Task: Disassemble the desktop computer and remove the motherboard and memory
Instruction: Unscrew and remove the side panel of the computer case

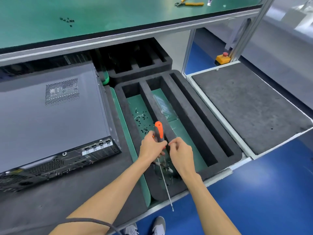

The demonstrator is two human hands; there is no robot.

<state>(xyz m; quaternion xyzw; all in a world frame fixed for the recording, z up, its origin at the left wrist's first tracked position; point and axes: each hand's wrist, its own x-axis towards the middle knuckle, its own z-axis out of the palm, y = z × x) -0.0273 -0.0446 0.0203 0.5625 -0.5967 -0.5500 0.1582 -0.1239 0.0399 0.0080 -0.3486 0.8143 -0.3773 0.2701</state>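
Observation:
The desktop computer [50, 119] lies on its side at the left, grey side panel up and closed, rear ports facing me. My left hand [150, 147] grips a screwdriver [158, 131] by its orange and grey handle, the long shaft pointing down toward me past the shelf edge. My right hand [180, 154] hovers beside the handle with thumb and forefinger pinched together; whether it holds something small I cannot tell. Both hands are over a black foam tray [184, 116]. Several small black screws [141, 118] lie in the tray's left slot.
A second foam tray [144, 61] stands behind the first. A dark mat [250, 106] covers the pull-out shelf at the right. On the green bench above lie yellow-handled pliers [189, 3] and several loose screws [67, 20]. A yellow box with a red button [222, 58] stands beyond.

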